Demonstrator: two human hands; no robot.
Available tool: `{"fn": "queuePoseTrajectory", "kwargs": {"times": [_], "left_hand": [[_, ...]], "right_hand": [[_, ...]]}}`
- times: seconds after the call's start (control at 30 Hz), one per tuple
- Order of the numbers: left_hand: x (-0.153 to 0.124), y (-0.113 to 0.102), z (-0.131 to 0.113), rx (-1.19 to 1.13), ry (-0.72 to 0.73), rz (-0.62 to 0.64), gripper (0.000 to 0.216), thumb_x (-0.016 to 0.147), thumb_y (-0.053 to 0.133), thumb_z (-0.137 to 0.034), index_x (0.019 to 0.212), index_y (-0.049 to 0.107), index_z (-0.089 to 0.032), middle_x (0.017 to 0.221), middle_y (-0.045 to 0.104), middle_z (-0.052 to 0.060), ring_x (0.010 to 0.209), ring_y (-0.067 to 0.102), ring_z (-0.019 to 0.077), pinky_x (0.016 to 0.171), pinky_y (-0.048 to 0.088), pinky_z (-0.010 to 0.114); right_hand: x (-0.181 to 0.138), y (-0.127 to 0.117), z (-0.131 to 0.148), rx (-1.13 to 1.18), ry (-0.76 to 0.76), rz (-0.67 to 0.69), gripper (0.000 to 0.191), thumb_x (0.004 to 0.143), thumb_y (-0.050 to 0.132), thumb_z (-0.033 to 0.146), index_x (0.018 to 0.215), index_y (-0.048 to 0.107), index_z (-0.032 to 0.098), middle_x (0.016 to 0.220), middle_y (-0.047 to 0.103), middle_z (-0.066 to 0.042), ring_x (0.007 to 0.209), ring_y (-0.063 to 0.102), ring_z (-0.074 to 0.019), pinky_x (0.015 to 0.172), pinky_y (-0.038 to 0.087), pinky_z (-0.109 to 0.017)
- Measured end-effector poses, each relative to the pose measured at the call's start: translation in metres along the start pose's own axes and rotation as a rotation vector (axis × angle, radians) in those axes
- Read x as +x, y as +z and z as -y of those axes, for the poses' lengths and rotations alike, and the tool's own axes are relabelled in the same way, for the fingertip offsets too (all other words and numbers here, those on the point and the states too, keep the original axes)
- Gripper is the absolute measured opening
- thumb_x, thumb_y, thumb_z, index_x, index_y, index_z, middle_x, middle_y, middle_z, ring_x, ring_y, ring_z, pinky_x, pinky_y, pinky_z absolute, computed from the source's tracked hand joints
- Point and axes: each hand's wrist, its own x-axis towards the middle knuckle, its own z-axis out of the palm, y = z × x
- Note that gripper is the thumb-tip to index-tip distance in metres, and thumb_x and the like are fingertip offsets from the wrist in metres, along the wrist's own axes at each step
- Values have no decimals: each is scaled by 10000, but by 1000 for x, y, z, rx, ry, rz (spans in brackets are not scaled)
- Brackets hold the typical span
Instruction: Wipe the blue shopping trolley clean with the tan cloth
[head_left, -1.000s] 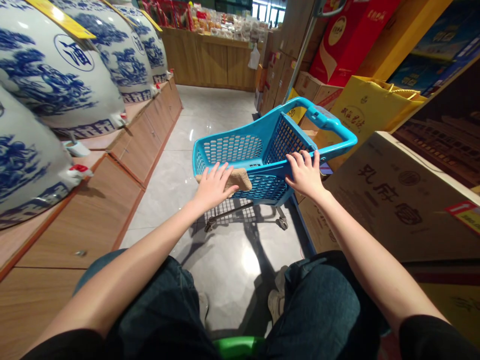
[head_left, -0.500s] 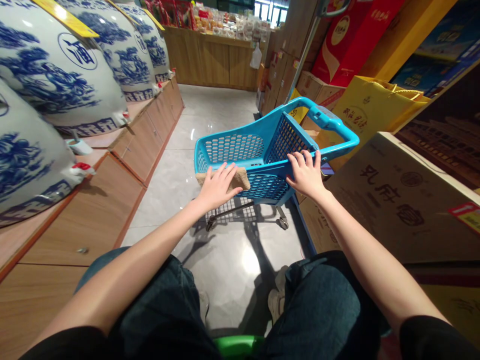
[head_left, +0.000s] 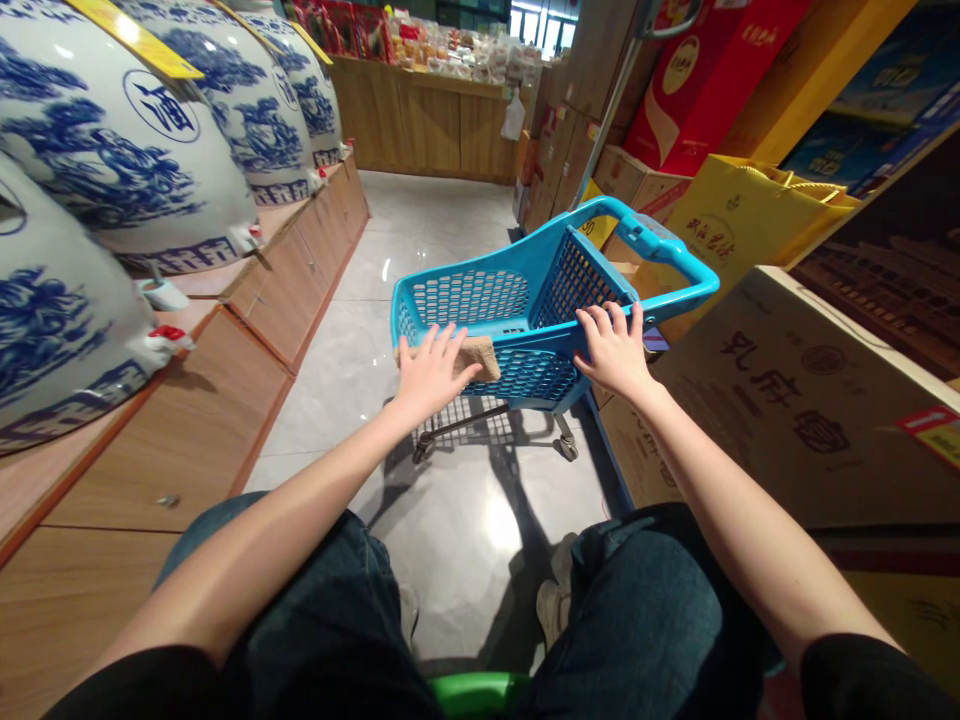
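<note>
Head view: tan cloth (head_left: pixel 486 357) is lying under L hand (head_left: pixel 431 375), agst. near side of blue cart (head_left: pixel 547 348), long axis running L–R along it. L hand, the nearer, is covering cloth w/ fingers spread; R hand (head_left: pixel 613 350) is resting, fingers spread, on cart nr. handle (head_left: pixel 701 285), apart from cloth.

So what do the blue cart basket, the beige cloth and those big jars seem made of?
Cart basket: probably moulded plastic, judging by its even blue, slight sheen and lattice walls.
Cloth: likely textile, matt and fuzzy; the fibre isn't clear.
Jars: apparently glazed ceramic, glossy white with blue decoration and bright highlights.
</note>
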Motion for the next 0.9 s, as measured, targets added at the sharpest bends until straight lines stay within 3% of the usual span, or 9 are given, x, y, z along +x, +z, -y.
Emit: {"fn": "queuePoseTrajectory", "kwargs": {"times": [0.1,0.2,0.33,0.57,0.77,0.9], "left_hand": [[2,1,3,-4,-127,-38,740,1019,343,-648,1621,357,-217,1667,378,166,1547,308,423,1194,226,749],[1,3,-1,-5,-45,-18,758,1006,372,-665,1614,375,-212,1673,372,154,1555,281,440,1212,223,720],[0,4,-1,-20,122,19,691,1029,376,-601,1616,369,-238,1686,364,96,1575,268,380,1263,196,646],[3,5,9,17,-81,-76,692,1019,371,-633,1562,468,-216,1644,422,162,1538,326,434,1226,225,691],[-3,9,-10,6,148,-42,718,1022,389,-624,1599,399,-197,1666,392,143,1571,284,370,1271,202,603],[-2,10,-3,33,87,-47,714,1019,417,-613,1619,368,-229,1705,306,141,1575,273,381,1264,178,634]], "right_hand": [[0,0,0,0,-12,8,695,899,540,346,1532,444,74,1501,533,-226,1419,365,-445,1216,103,-726],[1,0,2,-17,2,16,704,893,555,354,1528,445,70,1499,529,-230,1416,363,-450,1214,97,-731],[1,0,2,-19,15,8,657,906,538,353,1492,480,60,1475,548,-231,1408,377,-444,1212,109,-726],[1,-2,1,-15,-9,23,667,915,524,349,1516,457,68,1498,534,-222,1417,375,-434,1215,123,-719],[0,-1,1,-1,-6,-13,700,890,556,346,1527,451,75,1465,565,-227,1398,391,-445,1202,126,-736],[-1,-2,0,2,-16,-7,663,909,528,338,1515,472,74,1482,559,-220,1408,393,-434,1210,130,-714]]}}
